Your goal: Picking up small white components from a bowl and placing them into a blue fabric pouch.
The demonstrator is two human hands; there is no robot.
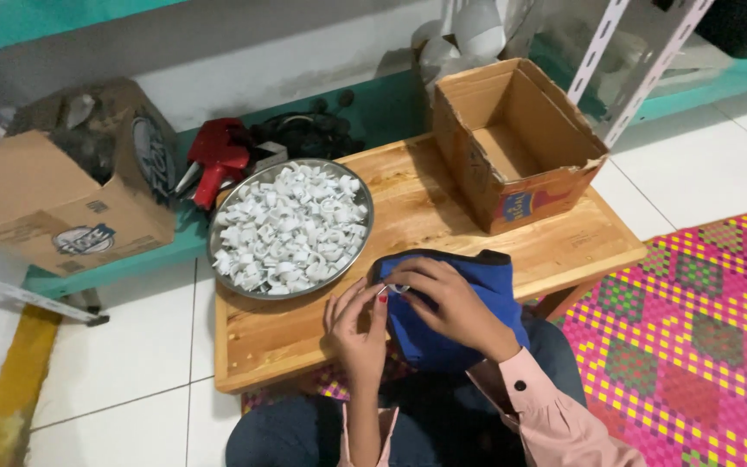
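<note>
Both hands are close together in front of the person's body, low in the view. The left hand [358,327] comes straight up from below, with its fingers bent and the tips pointing up toward the other hand. The right hand [448,303] reaches in from the right side, palm down, fingers curled and spread a little. The fingertips of the two hands meet at one small spot and pinch there. The right wrist wears a pink sleeve with a dark button. The left forearm also shows a bit of pink sleeve.
</note>
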